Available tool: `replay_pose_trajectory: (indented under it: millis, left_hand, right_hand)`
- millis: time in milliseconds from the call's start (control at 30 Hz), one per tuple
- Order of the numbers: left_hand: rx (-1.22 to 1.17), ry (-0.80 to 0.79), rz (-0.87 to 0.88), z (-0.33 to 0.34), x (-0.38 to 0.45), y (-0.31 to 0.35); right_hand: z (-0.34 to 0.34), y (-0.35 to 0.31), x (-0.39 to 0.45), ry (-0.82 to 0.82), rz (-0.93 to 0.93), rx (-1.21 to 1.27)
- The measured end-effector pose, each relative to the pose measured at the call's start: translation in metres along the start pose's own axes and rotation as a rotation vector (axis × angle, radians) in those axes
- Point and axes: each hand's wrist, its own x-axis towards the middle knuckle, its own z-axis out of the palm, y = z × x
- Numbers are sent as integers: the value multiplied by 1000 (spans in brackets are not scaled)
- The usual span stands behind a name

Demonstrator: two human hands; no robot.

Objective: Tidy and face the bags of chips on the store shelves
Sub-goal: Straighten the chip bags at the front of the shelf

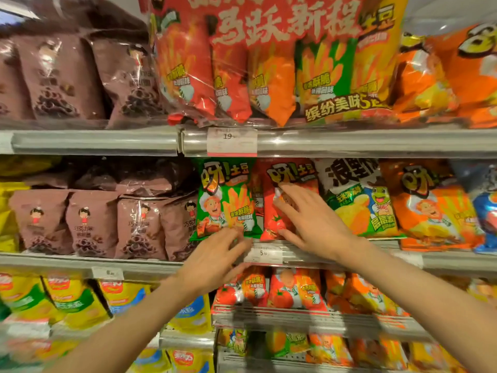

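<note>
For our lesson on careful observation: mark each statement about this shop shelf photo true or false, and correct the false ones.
1. The right hand lies spread on the red chip bag. True.
2. The left hand reaches the lower edge of the green chip bag. True.
3. The green bag stands to the right of the red one. False: it stands to its left.
4. The brown snack bags are on the same shelf, to the left of the green bag. True.
5. The price tag on the upper shelf rail reads 5. False: it reads 19.
</note>
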Motion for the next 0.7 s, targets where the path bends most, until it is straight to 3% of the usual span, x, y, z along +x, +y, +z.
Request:
replay_pose_trajectory:
  millis: [167,433,700]
  left_hand:
    - [-63,85,-70,28,-3,-3]
    - [-156,201,-91,38,-1,-3]
    - [-202,164,-117,35,-2,-4]
  right_hand:
    - [34,-27,-37,194,68,140]
    - [53,-41,-37,221,180,220]
    - [34,-29,-27,230,194,342]
